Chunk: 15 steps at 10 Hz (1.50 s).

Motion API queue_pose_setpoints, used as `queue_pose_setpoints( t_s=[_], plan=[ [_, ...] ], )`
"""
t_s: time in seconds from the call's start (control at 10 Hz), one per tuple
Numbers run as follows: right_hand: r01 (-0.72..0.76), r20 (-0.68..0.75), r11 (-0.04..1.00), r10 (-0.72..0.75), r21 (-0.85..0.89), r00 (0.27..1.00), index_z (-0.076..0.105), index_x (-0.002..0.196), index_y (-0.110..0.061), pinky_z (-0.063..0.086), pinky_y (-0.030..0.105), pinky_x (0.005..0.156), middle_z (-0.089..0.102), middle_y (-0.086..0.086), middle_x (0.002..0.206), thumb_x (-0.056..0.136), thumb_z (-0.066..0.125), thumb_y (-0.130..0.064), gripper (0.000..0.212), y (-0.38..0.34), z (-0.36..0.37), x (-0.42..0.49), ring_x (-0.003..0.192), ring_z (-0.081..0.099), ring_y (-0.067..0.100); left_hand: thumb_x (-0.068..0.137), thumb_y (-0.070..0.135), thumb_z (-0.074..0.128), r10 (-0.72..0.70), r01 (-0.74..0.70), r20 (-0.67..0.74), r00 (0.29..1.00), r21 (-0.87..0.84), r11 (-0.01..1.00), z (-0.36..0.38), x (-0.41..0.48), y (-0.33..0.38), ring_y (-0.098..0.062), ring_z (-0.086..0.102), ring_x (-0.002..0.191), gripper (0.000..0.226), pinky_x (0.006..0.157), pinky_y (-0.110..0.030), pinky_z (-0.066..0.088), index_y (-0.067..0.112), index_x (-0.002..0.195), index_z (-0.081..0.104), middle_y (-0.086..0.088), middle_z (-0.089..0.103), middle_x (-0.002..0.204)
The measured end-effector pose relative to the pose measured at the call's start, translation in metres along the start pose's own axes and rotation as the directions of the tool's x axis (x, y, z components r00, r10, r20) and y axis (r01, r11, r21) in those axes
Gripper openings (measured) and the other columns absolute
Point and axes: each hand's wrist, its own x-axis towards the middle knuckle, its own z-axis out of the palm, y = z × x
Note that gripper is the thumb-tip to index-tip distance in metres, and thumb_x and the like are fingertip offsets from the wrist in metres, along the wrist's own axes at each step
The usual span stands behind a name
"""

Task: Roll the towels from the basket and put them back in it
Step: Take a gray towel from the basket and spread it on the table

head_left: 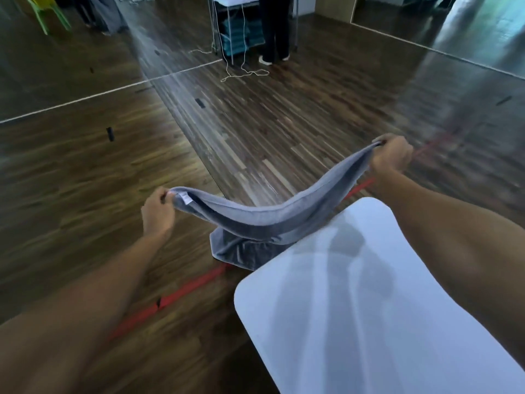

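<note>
Dark wooden floor [255, 132] surrounds the white rounded desk [383, 322]. Left hand [157, 213] and right hand [392, 156] each pinch one end of a grey terry towel [264, 223], sagging beyond the desk's far corner, perhaps touching it.

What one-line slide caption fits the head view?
Both hands, left hand and right hand, stretch a grey towel above the white table.

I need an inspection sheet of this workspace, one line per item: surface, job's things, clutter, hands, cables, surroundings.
Surface: white table, bare where visible.
Job's things: grey towel held stretched, sagging, its lower part hanging past the table's far edge; basket not in view.
Clutter: nothing seen.
Hands: left hand and right hand each grip one end of the towel.
Cables: white cord on floor, far away.
Surroundings: wooden floor, red tape line, a person standing.
</note>
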Motion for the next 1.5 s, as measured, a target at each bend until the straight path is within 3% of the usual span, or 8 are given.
queue_pose_setpoints(
  t_s=[0.1, 0.3, 0.4, 0.7, 1.0, 1.2, 1.4, 1.5],
  plan=[
    [-0.092, 0.023, 0.981, 0.089, 0.171, 0.996, 0.073, 0.104, -0.005, 0.043, 0.015, 0.069, 0.069, -0.009, 0.074, 0.08, 0.046, 0.006, 0.038, 0.027, -0.03, 0.025, 0.068, 0.059, 0.003, 0.096, 0.011, 0.042, -0.091, 0.087, -0.09, 0.992, -0.044, 0.995, -0.006, -0.051, -0.006, -0.024, 0.048, 0.084, 0.019, 0.071, -0.031, 0.029, 0.002, 0.096, 0.059, -0.011, 0.056, 0.09],
    [-0.202, 0.186, 0.904, 0.139, 0.377, 0.973, 0.066, 0.091, -0.012, 0.035, 0.004, 0.057, 0.052, -0.003, 0.081, 0.089, 0.049, 0.001, 0.021, 0.151, -0.084, 0.011, 0.07, 0.048, 0.005, 0.091, 0.013, 0.041, -0.138, 0.14, 0.041, 0.99, -0.041, 0.989, 0.015, -0.205, -0.003, -0.025, 0.046, 0.071, 0.027, 0.061, -0.037, 0.035, 0.002, 0.07, 0.055, -0.015, 0.052, 0.071],
    [-0.195, 0.227, 0.943, 0.135, 0.27, 0.965, 0.046, 0.071, -0.034, 0.033, 0.01, 0.066, 0.041, -0.011, 0.077, 0.089, 0.049, -0.002, 0.037, 0.199, -0.128, -0.01, 0.072, 0.04, 0.002, 0.088, 0.01, 0.048, -0.107, 0.109, 0.233, 0.967, 0.002, 0.994, 0.038, -0.272, -0.007, -0.024, 0.058, 0.072, 0.027, 0.064, -0.033, 0.042, 0.005, 0.083, 0.074, -0.012, 0.068, 0.077],
    [0.0, 0.192, 0.948, 0.064, -0.317, 0.979, 0.07, 0.101, 0.004, 0.04, 0.041, 0.093, 0.051, 0.026, 0.116, 0.087, 0.045, 0.007, 0.028, 0.389, -0.169, -0.008, 0.106, 0.051, 0.045, 0.083, 0.034, 0.054, -0.178, 0.133, 0.628, 0.757, 0.118, 0.984, 0.089, -0.39, -0.015, -0.021, 0.069, 0.077, 0.036, 0.068, -0.028, 0.051, 0.005, 0.076, 0.076, -0.008, 0.073, 0.078],
    [0.554, 0.446, 0.57, -0.333, -0.607, 0.831, 0.07, 0.099, 0.004, 0.03, 0.046, 0.1, 0.064, 0.021, 0.109, 0.091, 0.043, -0.032, 0.046, 0.412, -0.152, -0.023, 0.105, 0.052, 0.037, 0.095, 0.053, 0.043, -0.055, -0.145, 0.548, 0.835, 0.315, 0.938, 0.129, -0.405, -0.015, -0.022, 0.058, 0.064, 0.028, 0.065, -0.036, 0.048, 0.027, 0.087, 0.05, 0.003, 0.058, 0.065],
    [0.537, 0.533, 0.351, -0.117, -0.767, 0.838, 0.063, 0.116, -0.013, 0.021, 0.046, 0.106, 0.063, 0.016, 0.121, 0.089, 0.036, -0.069, 0.069, 0.379, -0.133, -0.013, 0.118, 0.047, 0.032, 0.094, 0.047, 0.049, 0.036, -0.412, 0.553, 0.832, 0.572, 0.709, 0.147, -0.388, -0.012, -0.028, 0.061, 0.097, 0.031, 0.086, -0.038, 0.043, 0.024, 0.103, 0.069, -0.003, 0.069, 0.098],
    [0.754, 0.742, 0.536, -0.311, -0.379, 0.594, 0.052, 0.119, -0.006, 0.041, 0.051, 0.092, 0.045, 0.023, 0.124, 0.086, 0.057, -0.011, 0.033, 0.346, -0.099, -0.022, 0.114, 0.042, 0.042, 0.092, 0.051, 0.038, 0.246, -0.517, 0.546, 0.801, 0.422, 0.745, 0.173, -0.384, -0.029, -0.032, 0.046, 0.123, 0.05, 0.102, -0.048, 0.037, 0.009, 0.085, 0.065, -0.011, 0.053, 0.131],
    [0.63, 0.689, 0.691, -0.263, -0.354, 0.675, 0.059, 0.113, 0.001, 0.046, 0.051, 0.091, 0.054, 0.026, 0.121, 0.094, 0.041, -0.017, 0.031, 0.344, -0.074, -0.027, 0.112, 0.051, 0.044, 0.093, 0.057, 0.034, 0.233, -0.453, 0.504, 0.831, 0.373, 0.809, 0.187, -0.381, -0.037, -0.031, 0.046, 0.12, 0.056, 0.099, -0.048, 0.039, 0.006, 0.102, 0.056, -0.011, 0.047, 0.131]
  ],
)
